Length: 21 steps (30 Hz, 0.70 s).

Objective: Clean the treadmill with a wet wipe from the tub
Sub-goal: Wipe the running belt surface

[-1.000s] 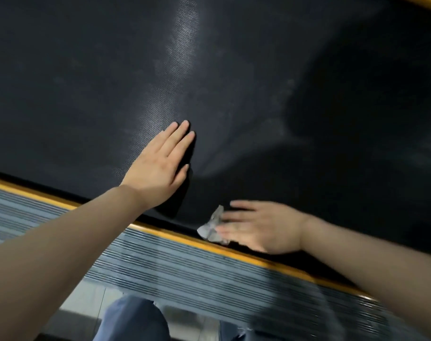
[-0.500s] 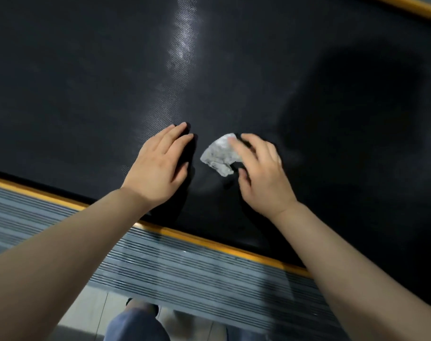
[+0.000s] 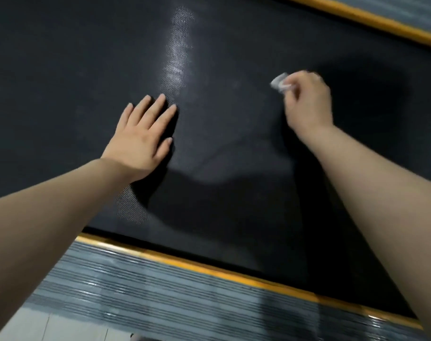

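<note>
here the right hand (image 3: 307,99) is pinching the soft, limp wet wipe (image 3: 279,82) bunched against the treadmill belt (image 3: 86,57), while the left hand (image 3: 143,139) is pressing spread flat nearer the belt's near edge.

Right hand (image 3: 307,104) swept wipe (image 3: 279,82) farther across belt (image 3: 86,70).
</note>
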Motion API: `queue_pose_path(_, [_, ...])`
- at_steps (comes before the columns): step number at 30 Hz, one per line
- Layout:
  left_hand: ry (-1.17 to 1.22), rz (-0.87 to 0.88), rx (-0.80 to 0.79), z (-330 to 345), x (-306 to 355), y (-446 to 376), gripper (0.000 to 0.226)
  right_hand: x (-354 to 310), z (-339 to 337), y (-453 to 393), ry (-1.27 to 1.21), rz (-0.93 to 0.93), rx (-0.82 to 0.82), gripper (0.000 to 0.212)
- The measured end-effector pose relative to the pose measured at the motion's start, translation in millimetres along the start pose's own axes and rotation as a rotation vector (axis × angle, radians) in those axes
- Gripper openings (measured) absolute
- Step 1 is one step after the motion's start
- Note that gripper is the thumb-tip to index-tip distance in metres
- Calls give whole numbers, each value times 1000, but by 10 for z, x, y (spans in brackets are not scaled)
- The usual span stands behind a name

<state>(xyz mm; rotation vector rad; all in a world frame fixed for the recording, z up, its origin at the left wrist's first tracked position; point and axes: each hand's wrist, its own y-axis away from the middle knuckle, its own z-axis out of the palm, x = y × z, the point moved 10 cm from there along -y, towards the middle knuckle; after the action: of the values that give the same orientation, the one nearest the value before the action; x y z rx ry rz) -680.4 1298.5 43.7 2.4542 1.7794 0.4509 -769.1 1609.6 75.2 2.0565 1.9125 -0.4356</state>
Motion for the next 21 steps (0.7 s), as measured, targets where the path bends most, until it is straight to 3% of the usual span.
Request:
queue_pose_path(1, [-1,-11,6,1,-42,-60,67,93,-50,-77,6,103,32,21])
queue_pose_path(3, [14,-51,18,22,-102,-122,67,-216,114,126,12,-37,-29,20])
queue_pose_path(4, [7,-64,32,32,-106,-122,66,-525,263,439,-52,-225,-130,21])
queue_pose_path(6, [-21,-71,69,39,-99,-94,65,-1061,549,1287,-167,-599,-483,28])
queue_pose_path(8, [-25,-74,88,26,-106,-85,65,-1155,683,1665,-115,-809,-754,30])
queue_pose_path(9, [-22,-74,96,14,-108,-100,65,-1108,678,1466,-94,-818,-750,32])
queue_pose_path(10, [-23,-75,102,8,-109,-111,65,-1010,648,1078,-90,-747,-643,34])
queue_pose_path(13, [-30,-86,115,6,-118,-116,65,-484,189,-319,-44,-252,-104,31])
queue_pose_path(15, [-38,-84,116,3,-117,-121,65,-161,70,-719,-18,67,42,28])
queue_pose_path(16, [-41,-83,112,3,-121,-121,65,-150,112,-733,2,115,54,28])
queue_pose_path(18, [-38,-83,119,-12,-123,-118,65,-437,286,-483,0,-52,-17,24])
queue_pose_path(21, [-43,-74,119,-7,-115,-133,65,-1057,637,383,-113,-586,-421,20])
